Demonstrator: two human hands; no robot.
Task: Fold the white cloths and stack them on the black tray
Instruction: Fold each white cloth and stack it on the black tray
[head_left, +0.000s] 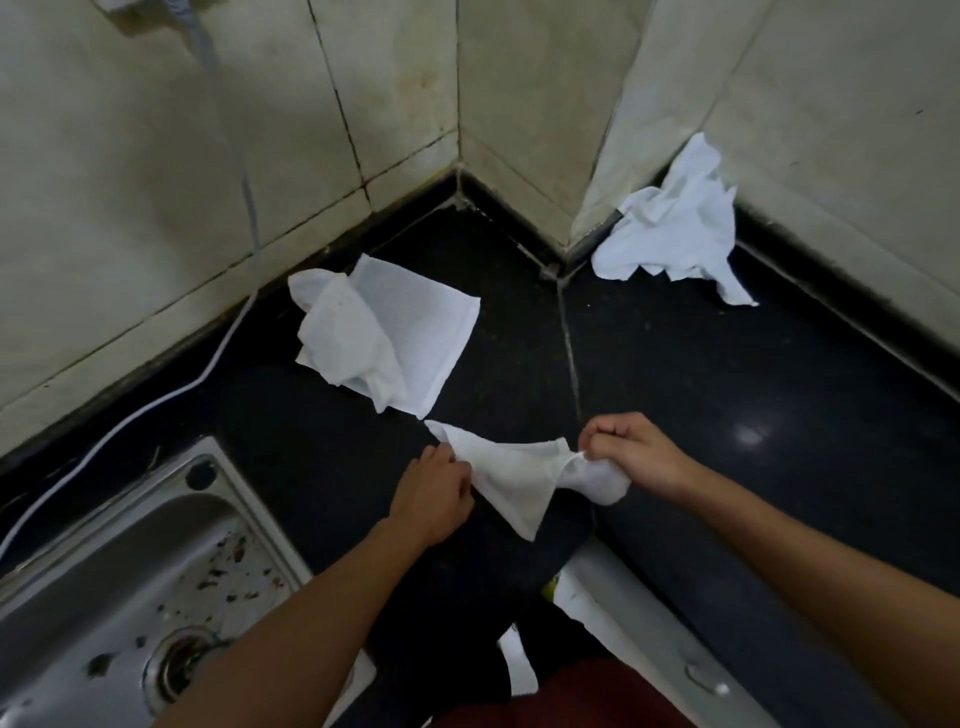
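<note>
- Black stone surface (701, 415) fills the corner between tiled walls. No black tray can be told apart from it, so by my reading nothing is stacked yet.
- Steel sink (156, 525) sits at the lower left, well apart from the cloths.
- Middle cloth (384, 338) lies near the left wall, part flat and square, part rumpled on top. Whether it is one piece or two I cannot tell, and it looks only half-folded at best.
- Crumpled cloth (675, 234) is heaped against the right wall, untouched and unfolded.
- Held cloth (514, 478) hangs stretched between both hands just above the near edge of the surface, twisted and not yet folded. The task seems at an early stage, with every cloth left to finish and stack.
- Right grip (634, 457) is a closed fist, bunching one end of the held cloth.
- Left grip (434, 493) has its fingers curled, pinching the opposite edge.
</note>
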